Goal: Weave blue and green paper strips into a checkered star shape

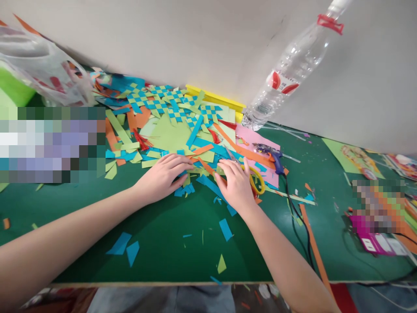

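Note:
My left hand point(167, 176) lies palm down at the near edge of a heap of paper strips, fingers stretched out and thumb apart. Blue paper scraps point(185, 190) lie just under and below its thumb. My right hand point(237, 184) rests on the strips to the right, fingers spread. Close by its fingers are scissors with yellow handles point(259, 180), partly hidden by the hand. Between the hands run orange strips point(205, 166) and a blue strip point(211, 187). Behind them sit woven blue-and-green paper pieces point(156, 102) and a plain green sheet point(171, 132).
A transparent plastic bottle point(280, 82) stands by the wall. A blue glue gun point(277, 161) lies on pink paper point(272, 141), its black cord point(302, 221) running to the front edge. A plastic bag point(48, 65) stands back left. Loose scraps dot the green table point(156, 248).

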Demonstrator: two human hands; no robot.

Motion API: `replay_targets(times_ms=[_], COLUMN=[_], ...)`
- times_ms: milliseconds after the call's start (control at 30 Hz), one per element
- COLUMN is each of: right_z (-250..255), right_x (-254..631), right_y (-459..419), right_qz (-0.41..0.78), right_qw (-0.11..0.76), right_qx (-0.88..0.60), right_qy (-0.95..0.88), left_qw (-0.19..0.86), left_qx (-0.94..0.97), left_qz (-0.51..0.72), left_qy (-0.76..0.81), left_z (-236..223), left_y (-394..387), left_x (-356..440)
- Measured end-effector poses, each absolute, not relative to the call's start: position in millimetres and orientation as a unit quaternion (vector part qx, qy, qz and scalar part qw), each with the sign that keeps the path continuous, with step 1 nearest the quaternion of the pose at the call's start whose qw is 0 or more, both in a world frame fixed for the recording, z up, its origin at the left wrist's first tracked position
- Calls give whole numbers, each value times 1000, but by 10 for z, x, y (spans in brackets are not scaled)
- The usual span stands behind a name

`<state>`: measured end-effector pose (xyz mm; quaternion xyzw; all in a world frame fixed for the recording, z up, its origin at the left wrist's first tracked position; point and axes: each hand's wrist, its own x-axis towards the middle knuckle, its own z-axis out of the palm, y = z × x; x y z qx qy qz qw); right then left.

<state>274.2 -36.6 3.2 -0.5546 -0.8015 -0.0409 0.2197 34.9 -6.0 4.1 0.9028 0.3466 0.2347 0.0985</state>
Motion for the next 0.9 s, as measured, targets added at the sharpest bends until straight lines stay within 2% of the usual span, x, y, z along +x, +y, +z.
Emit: replay_targets(times_ms=[233, 567, 900], right_z=[106, 105, 135], right_x=[2698, 2682, 2675], right_y=[-398, -414, -434], right_qz=[-20, -5, 20], right_qw=[190, 133, 191], right_qx=[-483, -467, -416], right_qy=[-855, -874, -889], left_qw=[65, 69, 50], left_qx=[919, 938, 897], left_qz=[194, 220, 215], left_qy=[338, 261, 383], left_z=[44, 92, 25], left_y=[-81, -122, -47], left_x=[361, 369, 358])
